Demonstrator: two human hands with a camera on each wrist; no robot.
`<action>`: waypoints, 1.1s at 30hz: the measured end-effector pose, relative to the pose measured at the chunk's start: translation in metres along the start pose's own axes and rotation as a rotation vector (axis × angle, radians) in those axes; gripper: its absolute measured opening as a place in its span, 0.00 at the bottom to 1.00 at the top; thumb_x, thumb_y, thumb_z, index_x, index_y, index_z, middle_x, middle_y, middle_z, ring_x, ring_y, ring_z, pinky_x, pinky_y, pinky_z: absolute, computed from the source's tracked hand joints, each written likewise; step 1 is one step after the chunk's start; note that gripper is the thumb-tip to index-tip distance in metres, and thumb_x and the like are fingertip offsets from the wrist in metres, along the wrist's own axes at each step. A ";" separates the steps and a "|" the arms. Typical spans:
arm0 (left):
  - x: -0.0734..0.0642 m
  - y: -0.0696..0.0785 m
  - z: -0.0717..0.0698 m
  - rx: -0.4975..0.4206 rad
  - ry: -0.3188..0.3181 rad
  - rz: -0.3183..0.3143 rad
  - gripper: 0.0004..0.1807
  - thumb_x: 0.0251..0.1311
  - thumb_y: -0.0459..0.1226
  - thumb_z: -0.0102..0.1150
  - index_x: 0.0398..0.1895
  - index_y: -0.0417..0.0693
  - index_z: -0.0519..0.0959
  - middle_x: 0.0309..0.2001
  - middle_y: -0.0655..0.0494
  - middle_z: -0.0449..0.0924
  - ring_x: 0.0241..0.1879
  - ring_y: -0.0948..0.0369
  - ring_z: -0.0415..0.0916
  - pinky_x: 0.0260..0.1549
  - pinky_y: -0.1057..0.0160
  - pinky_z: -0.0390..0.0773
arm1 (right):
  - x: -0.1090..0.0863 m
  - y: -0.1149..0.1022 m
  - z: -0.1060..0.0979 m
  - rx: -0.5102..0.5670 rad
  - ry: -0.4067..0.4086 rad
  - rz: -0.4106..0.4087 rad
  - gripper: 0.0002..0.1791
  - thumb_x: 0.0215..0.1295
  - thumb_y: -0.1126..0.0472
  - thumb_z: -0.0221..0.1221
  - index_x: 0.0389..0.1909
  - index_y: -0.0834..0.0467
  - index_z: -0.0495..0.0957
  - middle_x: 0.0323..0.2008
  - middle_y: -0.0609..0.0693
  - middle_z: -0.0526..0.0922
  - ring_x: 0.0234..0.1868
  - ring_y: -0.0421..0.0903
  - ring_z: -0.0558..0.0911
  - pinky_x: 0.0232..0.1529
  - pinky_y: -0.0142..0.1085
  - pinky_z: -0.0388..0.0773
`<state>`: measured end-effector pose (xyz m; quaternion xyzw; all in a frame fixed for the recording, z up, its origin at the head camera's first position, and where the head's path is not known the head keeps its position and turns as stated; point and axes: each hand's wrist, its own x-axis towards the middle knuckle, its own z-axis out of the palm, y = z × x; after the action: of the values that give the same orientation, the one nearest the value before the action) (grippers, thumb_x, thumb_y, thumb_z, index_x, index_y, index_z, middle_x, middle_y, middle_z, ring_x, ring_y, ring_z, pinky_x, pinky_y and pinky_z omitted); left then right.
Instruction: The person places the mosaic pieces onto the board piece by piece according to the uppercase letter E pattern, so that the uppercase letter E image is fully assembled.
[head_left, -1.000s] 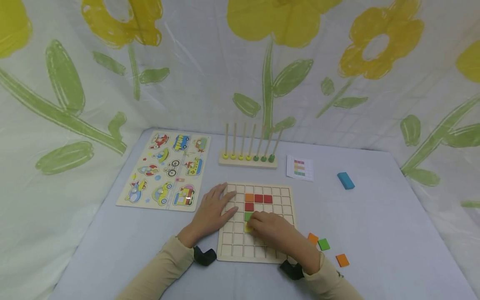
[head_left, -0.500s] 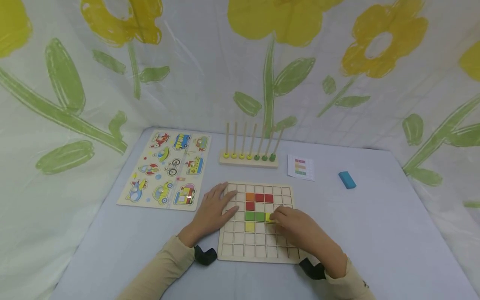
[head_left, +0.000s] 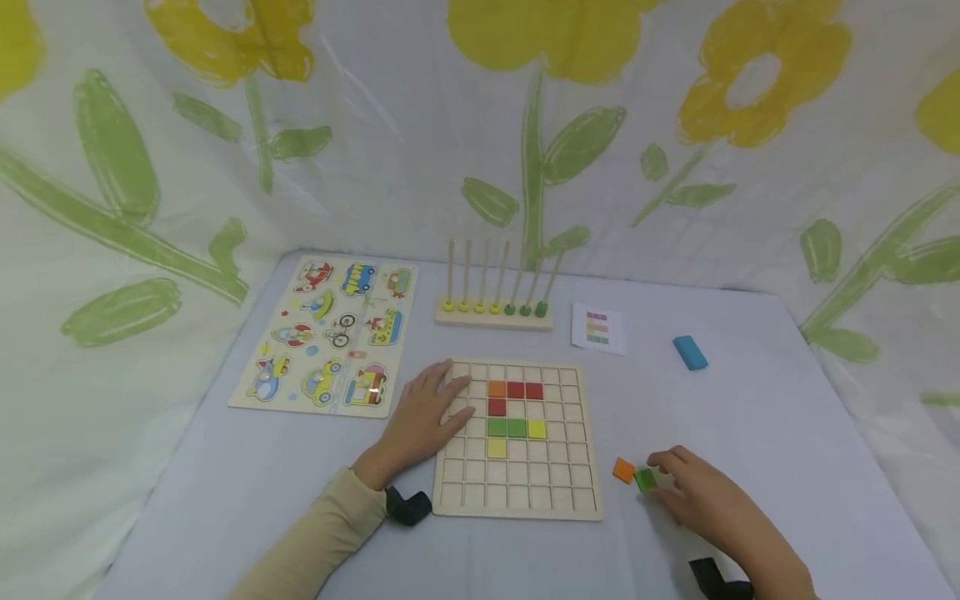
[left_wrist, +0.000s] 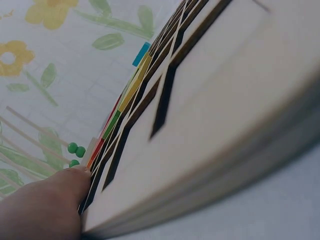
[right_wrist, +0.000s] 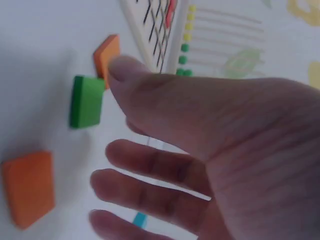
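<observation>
My left hand (head_left: 423,421) lies with fingers spread on the left edge of the wooden grid board (head_left: 517,500). Set in the board's cells are red tiles (head_left: 525,390), an orange tile (head_left: 497,388), green tiles (head_left: 507,427) and yellow tiles (head_left: 536,429). My right hand (head_left: 705,500) hovers right of the board, thumb and fingers parted beside a loose green tile (right_wrist: 87,101), pinching nothing. An orange tile (head_left: 623,470) lies against that green one. A second loose orange tile (right_wrist: 29,189) appears in the right wrist view; the hand hides it from the head view.
A peg puzzle with vehicle pictures (head_left: 318,400) lies at the left. Behind the board stands a rack of upright rods (head_left: 495,323) with yellow and green beads. A printed pattern card (head_left: 597,328) and a blue block (head_left: 690,352) lie to the back right.
My right hand has let go of a yellow tile in the board, at the right end of the green pair, and moved right to the loose tiles. The left hand stays in place.
</observation>
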<state>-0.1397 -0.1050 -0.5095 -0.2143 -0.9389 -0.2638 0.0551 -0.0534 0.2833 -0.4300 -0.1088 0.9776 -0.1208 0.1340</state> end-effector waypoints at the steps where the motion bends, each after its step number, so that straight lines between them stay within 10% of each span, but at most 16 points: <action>1: 0.000 0.000 0.000 0.003 -0.002 -0.003 0.28 0.67 0.55 0.49 0.66 0.56 0.69 0.72 0.47 0.56 0.72 0.50 0.51 0.65 0.42 0.57 | -0.003 0.004 0.002 0.007 -0.004 0.008 0.20 0.54 0.59 0.69 0.48 0.55 0.77 0.43 0.46 0.78 0.36 0.40 0.78 0.33 0.33 0.77; 23: 0.000 0.000 0.000 0.018 -0.004 -0.004 0.28 0.67 0.55 0.48 0.66 0.56 0.69 0.72 0.47 0.56 0.72 0.50 0.51 0.64 0.43 0.57 | -0.010 0.027 0.014 0.098 0.079 0.040 0.17 0.55 0.67 0.66 0.45 0.61 0.77 0.40 0.51 0.77 0.36 0.43 0.79 0.33 0.36 0.78; 33: 0.000 0.000 0.000 0.025 0.003 0.002 0.28 0.66 0.55 0.48 0.66 0.55 0.69 0.72 0.47 0.57 0.71 0.50 0.52 0.64 0.43 0.57 | -0.021 0.036 0.009 0.033 -0.037 0.033 0.23 0.49 0.67 0.70 0.46 0.53 0.77 0.42 0.44 0.76 0.38 0.40 0.78 0.37 0.33 0.78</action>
<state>-0.1395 -0.1052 -0.5096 -0.2140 -0.9418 -0.2522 0.0595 -0.0375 0.3211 -0.4428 -0.0926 0.9744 -0.1324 0.1560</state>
